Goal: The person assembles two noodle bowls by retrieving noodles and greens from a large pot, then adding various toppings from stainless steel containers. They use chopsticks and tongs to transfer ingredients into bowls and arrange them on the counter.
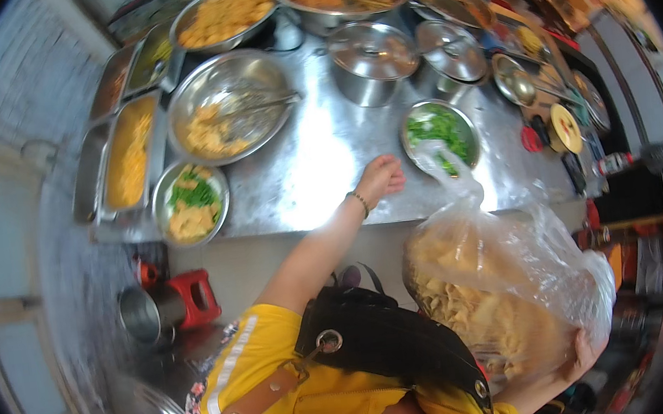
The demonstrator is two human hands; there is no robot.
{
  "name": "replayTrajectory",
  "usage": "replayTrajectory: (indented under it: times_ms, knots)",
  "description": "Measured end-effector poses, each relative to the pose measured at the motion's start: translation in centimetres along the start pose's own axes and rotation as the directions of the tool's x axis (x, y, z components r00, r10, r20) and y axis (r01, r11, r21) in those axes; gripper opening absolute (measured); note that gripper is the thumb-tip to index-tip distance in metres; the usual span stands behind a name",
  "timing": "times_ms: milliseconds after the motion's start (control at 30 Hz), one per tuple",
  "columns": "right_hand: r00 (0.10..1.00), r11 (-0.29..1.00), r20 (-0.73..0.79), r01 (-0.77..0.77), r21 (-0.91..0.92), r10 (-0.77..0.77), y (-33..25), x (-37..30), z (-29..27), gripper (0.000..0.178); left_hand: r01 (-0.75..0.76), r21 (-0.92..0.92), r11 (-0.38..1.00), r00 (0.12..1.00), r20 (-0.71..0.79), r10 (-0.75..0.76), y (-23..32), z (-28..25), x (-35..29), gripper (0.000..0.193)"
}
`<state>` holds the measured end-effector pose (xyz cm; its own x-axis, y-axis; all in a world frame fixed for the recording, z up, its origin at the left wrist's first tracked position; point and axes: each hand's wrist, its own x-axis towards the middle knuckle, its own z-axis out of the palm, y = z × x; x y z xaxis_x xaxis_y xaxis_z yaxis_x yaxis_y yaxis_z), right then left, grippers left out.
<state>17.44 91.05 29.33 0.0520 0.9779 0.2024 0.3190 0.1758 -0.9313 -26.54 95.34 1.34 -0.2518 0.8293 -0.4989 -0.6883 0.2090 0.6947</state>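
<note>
My landmark is the steel bowl (471,139) with chopped greens, which stands near the front edge of the metal table (322,196). Through the head camera I see the left hand (381,178) just to the left of this bowl and a little nearer to the wearer. Its fingers are loosely curled; I see nothing in them, but I cannot tell whether the palm is fully closed. The clear plastic bag (491,283), full of pale brown flat pieces, is on the near side of the bowl and reaches to its right. One twisted end of the plastic lies over the bowl and covers some greens. The right hand (584,358) grips the bag at its lower right side, well apart from the bowl. Beyond the bowl I find two lidded pots (374,55); well to its left, a wide basin (207,82).
</note>
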Motion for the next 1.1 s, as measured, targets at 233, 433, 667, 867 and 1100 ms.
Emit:
replayTrajectory:
  times_ms: [233, 433, 667, 867, 1100]
  knots:
    - [0.998, 0.998, 0.059, -0.001, 0.060, -0.003, 1.4, 1.2, 0.8, 0.057, -0.190, -0.101, 0.976, 0.862, -0.494, 0.117, -1.6, -17.3, -21.2, 0.029]
    - [0.993, 0.994, 0.107, 0.031, 0.105, -0.042, 1.3, 2.1, 2.3, 0.057, -0.490, -0.146, 0.859, 0.586, -0.785, 0.200, 1.6, -28.3, -29.3, 0.034]
    - [0.986, 0.975, 0.083, 0.128, 0.179, -0.145, -1.7, 2.1, 1.7, 0.054, -0.377, -0.005, 0.926, 0.508, -0.837, 0.202, 1.5, -28.6, -28.3, 0.032]
    - [0.987, 0.966, 0.016, 0.150, 0.212, -0.157, 0.1, 1.0, -1.2, 0.053, -0.211, 0.060, 0.976, 0.685, -0.703, 0.192, -0.7, -20.2, -25.3, 0.033]
    - [0.980, 0.956, -0.023, 0.198, 0.216, -0.198, -2.2, 1.5, -1.5, 0.050, -0.159, 0.102, 0.982, 0.857, -0.480, 0.188, 1.8, -11.5, -13.2, 0.031]
